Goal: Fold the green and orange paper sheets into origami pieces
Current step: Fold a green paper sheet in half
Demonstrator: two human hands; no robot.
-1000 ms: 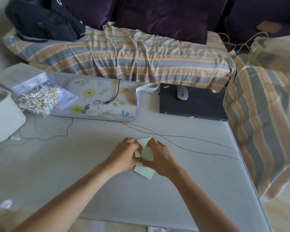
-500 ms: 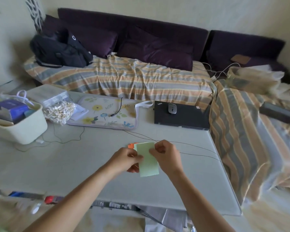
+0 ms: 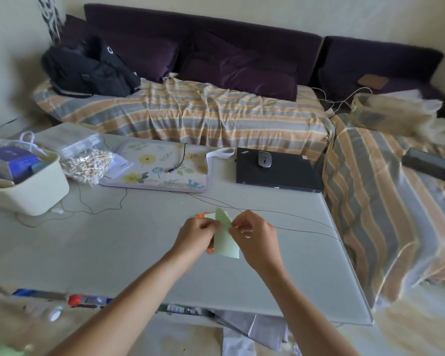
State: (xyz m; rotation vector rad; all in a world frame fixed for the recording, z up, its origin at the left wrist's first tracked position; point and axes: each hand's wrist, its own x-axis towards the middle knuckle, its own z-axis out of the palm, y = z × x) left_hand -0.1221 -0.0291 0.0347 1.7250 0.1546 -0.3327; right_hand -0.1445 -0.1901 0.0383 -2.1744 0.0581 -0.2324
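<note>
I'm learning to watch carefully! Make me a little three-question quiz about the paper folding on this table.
1. True or false: both the left hand and the right hand are pinching the green paper.
2. What sits on top of the closed black laptop? A) a computer mouse B) a cup C) scissors
3. Fill in: the paper peeking out under the green sheet is coloured ____.

Key:
1. True; each hand pinches one side of the sheet.
2. A, the grey mouse.
3. Orange; bits of the orange paper show beside the left hand.
</note>
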